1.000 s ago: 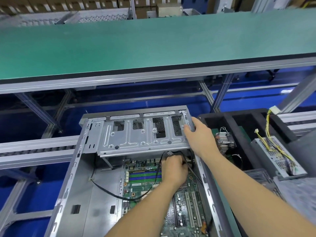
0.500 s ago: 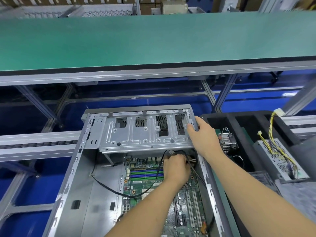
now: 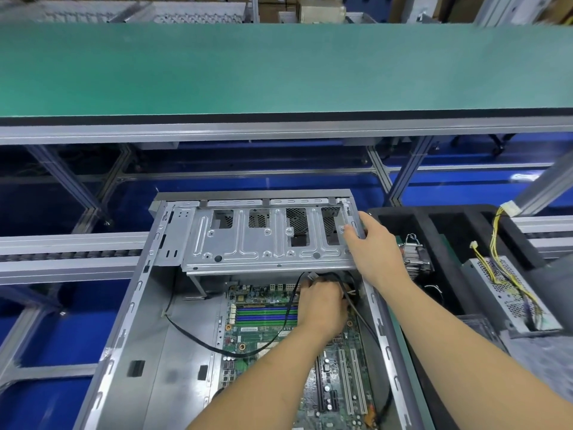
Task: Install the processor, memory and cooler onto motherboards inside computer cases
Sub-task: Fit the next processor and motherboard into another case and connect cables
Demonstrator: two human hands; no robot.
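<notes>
An open grey computer case point(image 3: 130, 330) lies flat in front of me with a green motherboard point(image 3: 257, 333) inside; its blue and green memory slots point(image 3: 263, 315) show. A silver drive cage point(image 3: 263, 237) spans the case's far end. My right hand point(image 3: 375, 246) grips the cage's right edge. My left hand point(image 3: 322, 305) reaches under the cage, fingers closed around a bundle of black cables point(image 3: 328, 276) near the board's upper right. A black cable point(image 3: 198, 339) loops across the case floor. A finned cooler point(image 3: 415, 256) sits in the foam tray to the right.
A black foam tray point(image 3: 449, 231) right of the case holds the cooler and a perforated power supply point(image 3: 508, 293) with yellow wires. A green conveyor belt point(image 3: 279, 66) runs across the far side. Aluminium roller rails point(image 3: 68, 249) flank the case over a blue floor.
The view has shifted slightly. My right hand has slid a little up the cage's right edge; my left hand stays under the cage on the cables.
</notes>
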